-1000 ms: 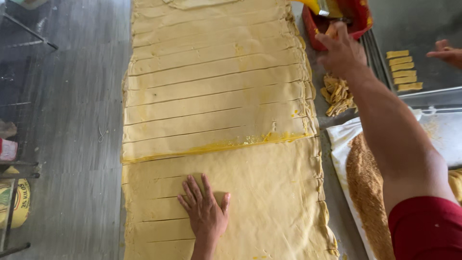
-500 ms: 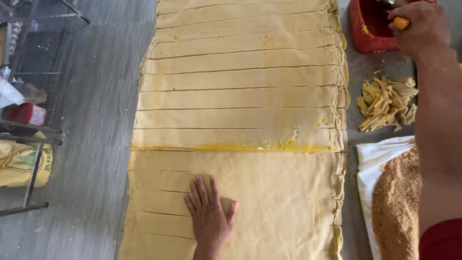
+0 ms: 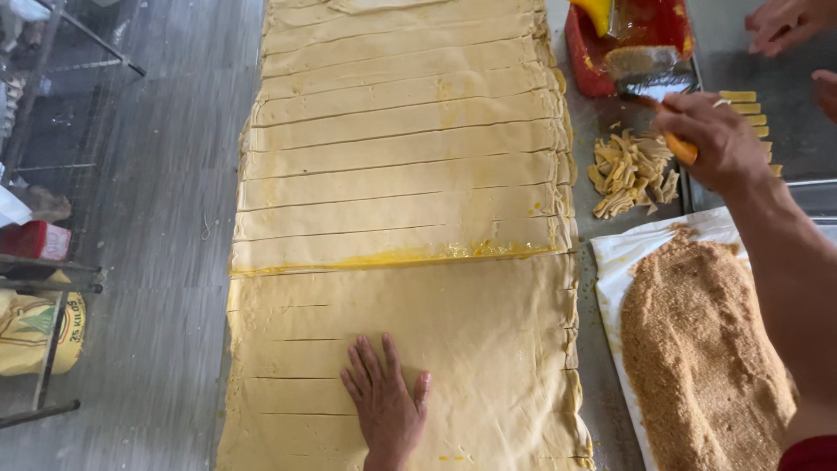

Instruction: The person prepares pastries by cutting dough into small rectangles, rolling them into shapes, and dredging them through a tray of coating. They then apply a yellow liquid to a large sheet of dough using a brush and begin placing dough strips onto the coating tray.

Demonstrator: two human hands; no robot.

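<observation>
A long sheet of yellow dough [image 3: 401, 174], scored into crosswise strips, covers the steel table. My left hand [image 3: 384, 406] lies flat, fingers spread, on its near unglazed part. My right hand [image 3: 711, 139] grips the orange handle of a pastry brush [image 3: 649, 83], whose bristles sit at the near rim of a red tub [image 3: 580, 39] of yellow wash. A wet yellow line [image 3: 392, 257] runs across the dough where the glazed part ends.
A pile of dough trimmings [image 3: 632, 170] lies beside the sheet. White paper heaped with brown crumbs [image 3: 697, 349] sits at the right. Small dough strips [image 3: 750, 105] rest on a tray, where another person's hands [image 3: 785, 26] work. Left: a rack with a yellow sack [image 3: 35, 327].
My right hand has drawn the brush back out of the red tub toward me. My left hand stays flat on the dough. The view has shifted slightly.
</observation>
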